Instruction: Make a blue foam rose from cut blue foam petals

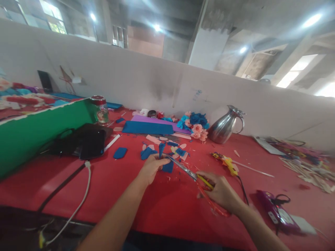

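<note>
My left hand (153, 167) is closed in a pinch on a small rolled piece of blue crepe paper (161, 150) that stands up from the fingers. In my right hand (222, 191) is a pair of scissors (184, 170) with metal blades and orange handles, plus something yellow along the grip. The blade tips reach the fingertips of my left hand, close to the paper. Just below those fingertips shows a flat blue paper piece (168, 166); whether it is held or lies on the table I cannot tell. Blue and pink paper cuttings (180, 151) lie scattered behind.
On the red table (178, 212) stand a steel jug (222, 127) and a lidded glass jar (101, 113). Paper flowers (197, 125) and blue sheets (148, 128) lie at the back. A yellow glue gun (230, 165), a phone (92, 144) and a purple device (278, 212) have cables.
</note>
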{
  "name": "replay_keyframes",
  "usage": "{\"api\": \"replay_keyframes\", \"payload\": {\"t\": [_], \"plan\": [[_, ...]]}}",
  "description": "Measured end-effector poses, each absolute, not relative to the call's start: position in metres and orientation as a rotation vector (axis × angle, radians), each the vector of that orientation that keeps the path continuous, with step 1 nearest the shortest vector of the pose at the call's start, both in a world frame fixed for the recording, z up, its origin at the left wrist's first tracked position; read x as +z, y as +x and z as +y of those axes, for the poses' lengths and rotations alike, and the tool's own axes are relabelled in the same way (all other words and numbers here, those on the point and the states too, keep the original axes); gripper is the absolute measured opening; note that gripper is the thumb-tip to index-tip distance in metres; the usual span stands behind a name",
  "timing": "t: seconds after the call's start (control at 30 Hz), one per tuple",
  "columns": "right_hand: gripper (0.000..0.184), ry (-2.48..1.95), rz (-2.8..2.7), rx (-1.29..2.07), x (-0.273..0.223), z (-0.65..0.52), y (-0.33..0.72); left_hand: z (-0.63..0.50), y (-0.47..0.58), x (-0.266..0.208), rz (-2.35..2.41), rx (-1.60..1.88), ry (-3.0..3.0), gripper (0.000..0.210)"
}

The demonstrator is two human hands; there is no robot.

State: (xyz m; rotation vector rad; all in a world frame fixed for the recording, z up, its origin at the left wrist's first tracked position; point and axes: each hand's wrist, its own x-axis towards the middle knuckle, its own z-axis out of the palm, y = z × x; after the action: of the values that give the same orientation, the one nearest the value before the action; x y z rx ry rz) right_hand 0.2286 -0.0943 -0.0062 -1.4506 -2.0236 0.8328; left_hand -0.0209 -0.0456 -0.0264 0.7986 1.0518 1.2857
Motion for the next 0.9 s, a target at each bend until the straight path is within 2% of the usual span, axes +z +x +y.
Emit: {"api": "replay_keyframes", "payload": {"t": [0.3, 0.4, 0.57, 0.77, 0.83, 0.9], "plan": [[0.034, -1.454, -2.081, 0.773, -0.002, -0.091, 0.243, -0.045, -0.021, -0.028, 1.085, 1.262, 0.837, 0.023], [0.036, -1.609, -2.084, 0.556, -0.016, -0.080, 0.257, -0.043, -0.022, -0.029, 1.074, 1.256, 0.883, 0.023], [0.028, -1.901, -2.212, 0.098, -0.036, -0.066, 0.286, -0.042, -0.023, -0.030, 1.114, 1.259, 0.910, 0.021], [0.024, -2.008, -2.216, -0.194, -0.032, -0.061, 0.296, -0.039, -0.022, -0.034, 1.118, 1.313, 0.845, 0.022], [0.023, -1.930, -2.126, -0.186, -0.024, -0.059, 0.277, -0.038, -0.022, -0.036, 1.131, 1.291, 0.831, 0.023], [0.028, -1.682, -2.102, 0.066, -0.018, -0.057, 0.246, -0.038, -0.022, -0.038, 1.143, 1.268, 0.835, 0.026]]}}
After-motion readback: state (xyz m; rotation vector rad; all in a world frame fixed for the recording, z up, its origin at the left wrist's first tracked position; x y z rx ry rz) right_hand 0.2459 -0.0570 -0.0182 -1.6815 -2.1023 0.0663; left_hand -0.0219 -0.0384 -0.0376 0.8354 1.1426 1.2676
